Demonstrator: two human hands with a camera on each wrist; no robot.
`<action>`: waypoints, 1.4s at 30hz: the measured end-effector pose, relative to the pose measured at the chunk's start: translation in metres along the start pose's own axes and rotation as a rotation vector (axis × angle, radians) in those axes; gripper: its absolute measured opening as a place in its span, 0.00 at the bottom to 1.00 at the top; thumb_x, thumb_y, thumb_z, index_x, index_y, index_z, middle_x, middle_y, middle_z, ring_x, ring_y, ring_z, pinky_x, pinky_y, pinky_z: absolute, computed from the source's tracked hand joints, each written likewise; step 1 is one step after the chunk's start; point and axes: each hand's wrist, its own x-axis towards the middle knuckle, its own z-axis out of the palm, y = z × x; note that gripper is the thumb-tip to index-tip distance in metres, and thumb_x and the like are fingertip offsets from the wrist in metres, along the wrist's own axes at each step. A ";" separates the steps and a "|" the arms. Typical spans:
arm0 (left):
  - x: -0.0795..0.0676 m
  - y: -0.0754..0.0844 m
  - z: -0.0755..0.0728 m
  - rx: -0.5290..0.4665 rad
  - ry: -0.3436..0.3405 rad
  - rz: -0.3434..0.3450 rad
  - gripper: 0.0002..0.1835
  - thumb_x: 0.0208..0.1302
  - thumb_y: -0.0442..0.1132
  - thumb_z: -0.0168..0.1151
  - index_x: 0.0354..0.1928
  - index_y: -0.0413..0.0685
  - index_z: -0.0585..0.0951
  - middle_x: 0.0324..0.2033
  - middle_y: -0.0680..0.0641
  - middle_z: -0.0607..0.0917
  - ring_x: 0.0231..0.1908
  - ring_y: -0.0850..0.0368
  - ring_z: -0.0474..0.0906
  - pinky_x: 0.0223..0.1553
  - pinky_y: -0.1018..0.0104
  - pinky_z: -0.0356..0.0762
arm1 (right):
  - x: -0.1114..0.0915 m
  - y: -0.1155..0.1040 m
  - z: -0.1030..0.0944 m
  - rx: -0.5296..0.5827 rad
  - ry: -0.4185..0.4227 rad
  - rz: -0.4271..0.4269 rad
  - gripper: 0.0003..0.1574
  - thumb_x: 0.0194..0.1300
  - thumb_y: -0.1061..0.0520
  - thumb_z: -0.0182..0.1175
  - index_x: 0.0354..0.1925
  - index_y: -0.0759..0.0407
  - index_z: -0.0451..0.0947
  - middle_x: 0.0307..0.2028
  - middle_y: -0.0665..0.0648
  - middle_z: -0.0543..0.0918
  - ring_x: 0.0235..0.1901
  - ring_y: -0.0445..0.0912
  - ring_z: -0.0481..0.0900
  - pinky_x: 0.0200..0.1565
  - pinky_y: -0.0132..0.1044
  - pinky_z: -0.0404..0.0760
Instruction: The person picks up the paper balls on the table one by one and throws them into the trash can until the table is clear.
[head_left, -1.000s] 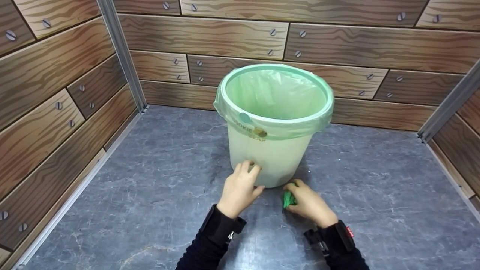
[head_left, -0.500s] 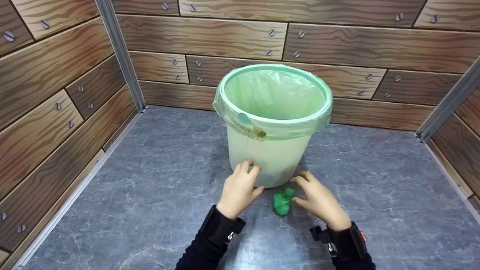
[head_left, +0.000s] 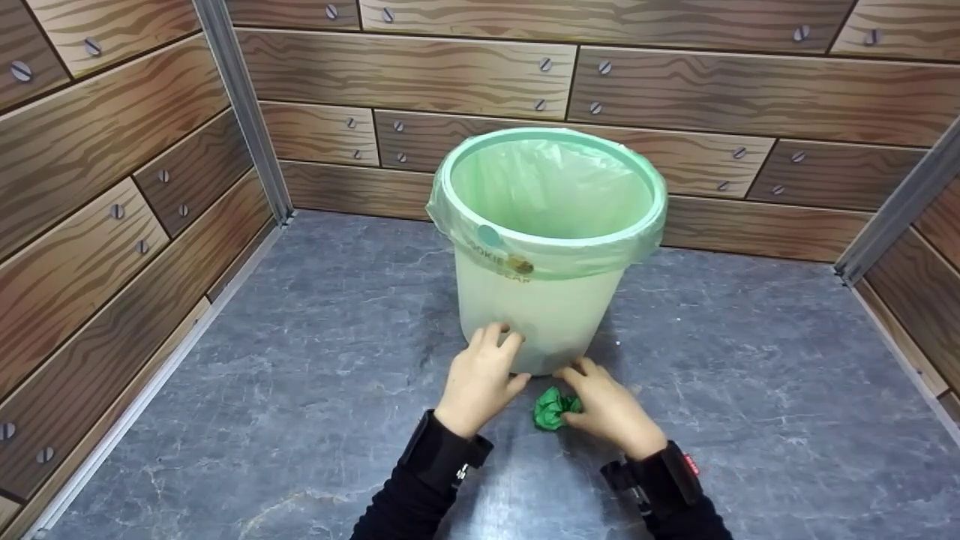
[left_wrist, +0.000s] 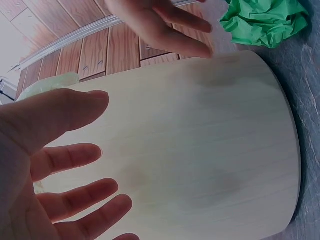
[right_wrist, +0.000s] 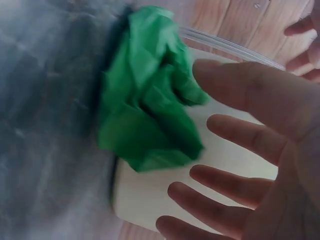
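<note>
A crumpled ball of green paper (head_left: 553,409) lies on the grey floor in front of a pale green trash bin (head_left: 541,319). My right hand (head_left: 611,409) is just right of the paper, fingers loosely bent, with thumb and fingertips at its edge. In the right wrist view the green paper (right_wrist: 150,100) sits off the tips of the spread fingers (right_wrist: 220,205). My left hand (head_left: 478,382) stays before the bin's lower front, fingers apart, holding nothing. The left wrist view has its thumb (left_wrist: 65,110) and fingers in front of the bin wall (left_wrist: 200,140).
A translucent green bag (head_left: 551,180) lines the bin and folds over its rim. Wood-plank panels (head_left: 420,71) wall the floor (head_left: 247,375) at the back and sides, with metal posts (head_left: 247,112) at the corners.
My right hand gripped the green paper a second ago, then let it go on the floor. Since then the paper has shifted slightly left and the hand has followed. My left hand has kept still.
</note>
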 end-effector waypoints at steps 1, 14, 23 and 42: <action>0.000 0.000 0.000 0.004 0.001 0.001 0.21 0.43 0.46 0.69 0.40 0.46 0.75 0.42 0.44 0.74 0.38 0.51 0.73 0.24 0.66 0.74 | 0.001 0.000 0.002 -0.002 -0.010 -0.002 0.31 0.42 0.59 0.67 0.48 0.60 0.73 0.48 0.61 0.70 0.47 0.56 0.69 0.44 0.48 0.71; 0.000 0.000 0.001 0.001 -0.010 0.001 0.22 0.44 0.46 0.68 0.41 0.46 0.75 0.42 0.44 0.74 0.38 0.51 0.73 0.24 0.66 0.74 | 0.006 0.004 0.018 0.006 -0.076 -0.069 0.29 0.39 0.61 0.66 0.45 0.62 0.73 0.46 0.63 0.71 0.40 0.56 0.73 0.40 0.48 0.72; 0.000 -0.001 0.003 0.001 -0.017 -0.002 0.21 0.44 0.45 0.69 0.41 0.46 0.75 0.41 0.44 0.74 0.37 0.52 0.73 0.25 0.67 0.74 | 0.005 0.003 0.003 0.049 -0.031 -0.040 0.24 0.41 0.63 0.65 0.41 0.61 0.73 0.31 0.53 0.72 0.29 0.45 0.70 0.31 0.40 0.71; 0.000 -0.001 -0.001 0.003 -0.020 -0.002 0.21 0.43 0.46 0.69 0.40 0.47 0.76 0.41 0.44 0.74 0.37 0.52 0.73 0.25 0.67 0.74 | -0.026 0.016 -0.069 0.097 0.232 0.040 0.29 0.44 0.64 0.66 0.48 0.67 0.72 0.37 0.62 0.76 0.34 0.51 0.74 0.36 0.46 0.74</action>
